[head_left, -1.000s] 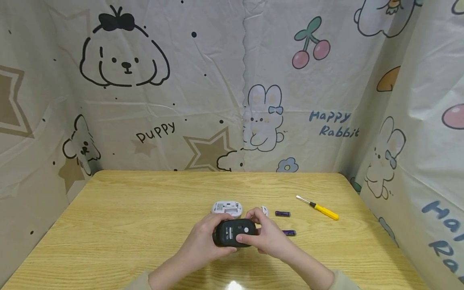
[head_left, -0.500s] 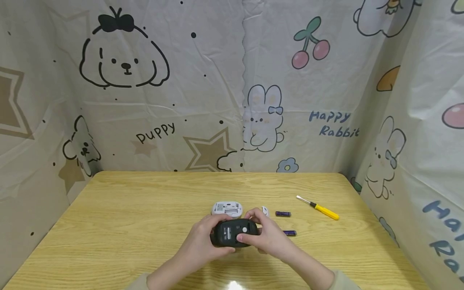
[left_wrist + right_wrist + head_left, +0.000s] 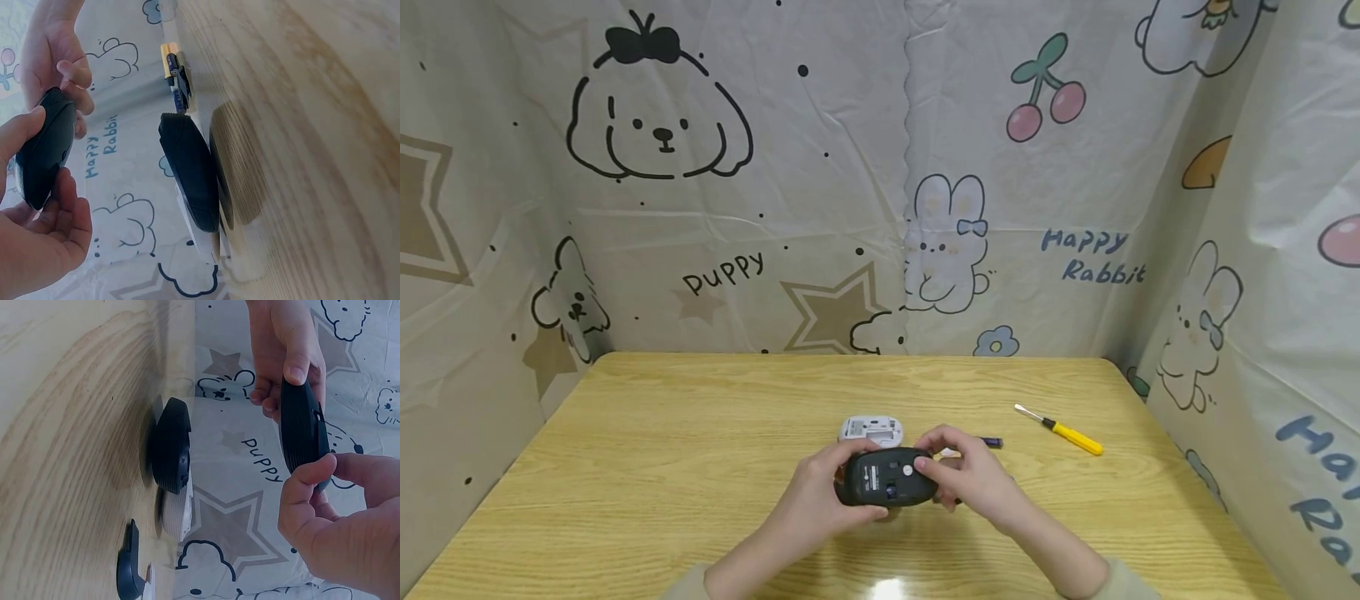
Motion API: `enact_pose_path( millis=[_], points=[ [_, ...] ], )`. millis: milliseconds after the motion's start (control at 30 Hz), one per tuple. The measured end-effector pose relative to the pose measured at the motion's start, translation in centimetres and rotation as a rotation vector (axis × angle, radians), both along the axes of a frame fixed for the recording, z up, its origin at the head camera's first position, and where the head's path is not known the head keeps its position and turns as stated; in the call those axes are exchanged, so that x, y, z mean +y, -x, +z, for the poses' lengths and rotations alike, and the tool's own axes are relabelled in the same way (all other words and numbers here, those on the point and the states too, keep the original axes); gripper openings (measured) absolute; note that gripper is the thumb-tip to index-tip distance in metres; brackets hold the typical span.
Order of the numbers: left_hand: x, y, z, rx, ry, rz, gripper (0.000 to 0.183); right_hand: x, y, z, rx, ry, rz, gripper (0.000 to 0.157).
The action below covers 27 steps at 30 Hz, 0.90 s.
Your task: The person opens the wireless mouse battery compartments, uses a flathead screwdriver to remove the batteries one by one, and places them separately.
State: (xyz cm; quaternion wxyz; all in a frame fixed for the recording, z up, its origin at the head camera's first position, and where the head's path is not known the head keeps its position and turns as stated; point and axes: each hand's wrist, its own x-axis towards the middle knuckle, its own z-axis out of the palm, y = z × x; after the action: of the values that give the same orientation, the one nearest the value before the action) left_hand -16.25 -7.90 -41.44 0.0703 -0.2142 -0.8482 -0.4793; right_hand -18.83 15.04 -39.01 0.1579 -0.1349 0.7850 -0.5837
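Note:
A black computer mouse (image 3: 887, 479) is held above the table with its underside up. Fingers and thumb of my left hand (image 3: 820, 492) grip its left end along both edges. My right hand (image 3: 977, 483) pinches the opposite end, thumb on the underside. Below, on the table, lies a second black mouse (image 3: 190, 172), hidden from the head view. Behind it rests a white mouse (image 3: 872, 429), upside down with its battery bay uncovered. The right wrist view also has a loose black cover (image 3: 129, 565) and a white cover (image 3: 149, 584) beside it.
Toward the right of the wooden table (image 3: 662, 450) lies a screwdriver (image 3: 1067, 432) with a yellow handle. A dark battery (image 3: 992, 442) pokes out behind the right hand. Patterned cloth (image 3: 820, 208) hangs around the back and sides.
My right thumb has shifted from the middle of the mouse's underside toward its right end, uncovering a small opening. The right hand now covers the nearer battery and more of the farther one.

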Motion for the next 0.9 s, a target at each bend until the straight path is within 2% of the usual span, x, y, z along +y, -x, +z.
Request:
enact_pose_path(
  millis=[300,600,900],
  points=[
    [-0.1,-0.1,0.4,-0.070,0.002,0.005,0.066,0.8,-0.1,0.5,0.021,-0.006,0.000,0.027],
    [-1.0,-0.1,0.3,-0.067,-0.009,0.059,0.066,1.8,-0.3,0.7,0.068,-0.090,0.048,0.021],
    [-1.6,-0.2,0.5,-0.105,-0.081,0.026,0.067,2.5,-0.6,-0.1,0.097,-0.200,0.103,0.020]
  ],
)
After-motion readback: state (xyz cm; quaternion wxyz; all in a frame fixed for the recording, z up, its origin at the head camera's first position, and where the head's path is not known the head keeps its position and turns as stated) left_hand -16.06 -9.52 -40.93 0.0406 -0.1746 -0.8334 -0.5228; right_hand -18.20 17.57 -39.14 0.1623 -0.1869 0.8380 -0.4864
